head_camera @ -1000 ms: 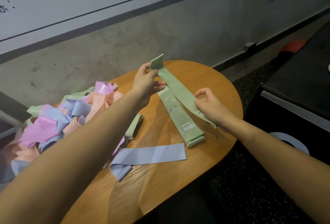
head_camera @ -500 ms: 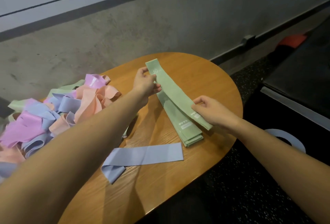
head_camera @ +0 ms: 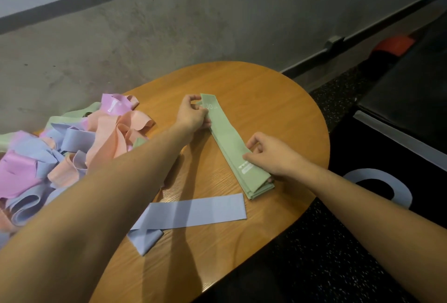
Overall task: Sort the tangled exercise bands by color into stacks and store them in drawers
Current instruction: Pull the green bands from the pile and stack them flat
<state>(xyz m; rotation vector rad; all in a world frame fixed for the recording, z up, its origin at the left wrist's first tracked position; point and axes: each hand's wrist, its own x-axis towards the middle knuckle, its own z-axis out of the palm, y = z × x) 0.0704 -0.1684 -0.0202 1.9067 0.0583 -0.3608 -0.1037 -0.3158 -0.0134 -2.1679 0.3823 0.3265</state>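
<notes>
Here the left hand (head_camera: pixel 193 115) pinches the far end of a green band (head_camera: pixel 228 140) with curled fingers, while the right hand (head_camera: pixel 273 155) pinches its near end. The band lies flat on a green stack (head_camera: pixel 260 190) on the wooden surface (head_camera: pixel 278 99). A blue band (head_camera: pixel 193 210) lies nearby, and a tangled pile (head_camera: pixel 72 148) sits to the left.

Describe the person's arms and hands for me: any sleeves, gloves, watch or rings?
Both forearms are bare right to the frame's edge, with no sleeves showing. The left hand and right hand wear no gloves, and no watch, bracelet or ring is visible.
</notes>
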